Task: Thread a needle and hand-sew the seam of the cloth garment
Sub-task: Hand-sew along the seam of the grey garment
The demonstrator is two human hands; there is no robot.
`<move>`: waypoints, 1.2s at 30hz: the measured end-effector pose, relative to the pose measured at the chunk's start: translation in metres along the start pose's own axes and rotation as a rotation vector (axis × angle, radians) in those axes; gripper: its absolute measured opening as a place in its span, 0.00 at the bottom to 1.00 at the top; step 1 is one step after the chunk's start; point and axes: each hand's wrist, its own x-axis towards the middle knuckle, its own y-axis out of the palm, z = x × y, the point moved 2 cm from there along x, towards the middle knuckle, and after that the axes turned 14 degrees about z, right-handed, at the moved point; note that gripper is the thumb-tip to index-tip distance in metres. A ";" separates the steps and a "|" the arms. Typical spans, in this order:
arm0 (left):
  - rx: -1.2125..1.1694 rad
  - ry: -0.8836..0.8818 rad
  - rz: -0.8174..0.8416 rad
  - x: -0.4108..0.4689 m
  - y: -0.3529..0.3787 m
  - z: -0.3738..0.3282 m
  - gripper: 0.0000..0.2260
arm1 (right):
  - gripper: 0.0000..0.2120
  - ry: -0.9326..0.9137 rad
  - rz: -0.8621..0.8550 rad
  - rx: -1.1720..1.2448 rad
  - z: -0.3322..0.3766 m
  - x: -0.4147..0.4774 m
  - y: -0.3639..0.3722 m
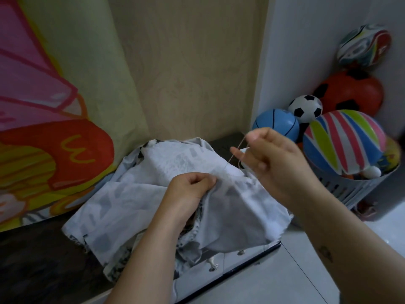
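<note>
Pale grey cloth garment (142,200) lies heaped on the dark counter (43,266) in the head view. Our left hand (192,187) pinches a fold at the seam, fingers curled into it. Our right hand (269,159), raised just beside, has its fingers curled and pinches a tan thread (240,144) running taut down into the cloth. Needle too small to make out. We judge threading done and stitching underway; the seam left is unclear. Grey slotted basket (341,189) holds a striped ball (341,139); more balls are piled behind.

Crumpled pale garment (131,194) (grey-patterned), beige thread (230,160) taut, aslant above it.
</note>
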 end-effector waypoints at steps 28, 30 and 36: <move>0.022 0.011 -0.049 0.001 -0.006 0.002 0.05 | 0.09 -0.044 0.040 -0.283 -0.019 -0.004 0.004; 0.023 0.001 -0.060 0.002 -0.006 0.003 0.05 | 0.10 -0.020 0.132 0.069 -0.018 -0.001 0.006; 0.083 0.013 -0.139 0.006 -0.009 0.006 0.05 | 0.15 0.226 0.356 0.430 -0.011 -0.004 0.004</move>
